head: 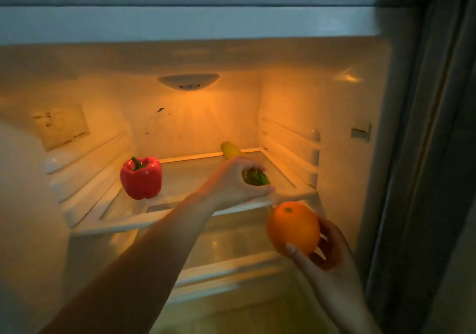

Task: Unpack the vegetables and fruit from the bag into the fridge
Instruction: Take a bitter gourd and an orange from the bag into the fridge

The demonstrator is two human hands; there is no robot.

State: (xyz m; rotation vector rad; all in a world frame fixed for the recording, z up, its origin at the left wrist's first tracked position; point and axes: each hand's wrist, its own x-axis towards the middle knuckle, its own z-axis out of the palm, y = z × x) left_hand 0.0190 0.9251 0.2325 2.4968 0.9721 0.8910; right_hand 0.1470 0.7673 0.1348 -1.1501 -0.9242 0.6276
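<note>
The fridge stands open, lit orange inside. A red bell pepper [141,177] stands on the left of the upper glass shelf [180,179]. My left hand [231,181] reaches over that shelf and grips a bumpy green vegetable [256,177]. Just behind the hand a yellow-green vegetable [230,149] lies at the back of the shelf, partly hidden. My right hand [327,251] holds an orange [293,226] in front of the shelf's right front corner, lower down. The bag is out of view.
A lower glass shelf [231,246] sits beneath the upper one. Ribbed side walls carry shelf rails [288,138]. The dark fridge door edge [417,153] runs along the right. A lamp housing [189,81] sits on the back wall.
</note>
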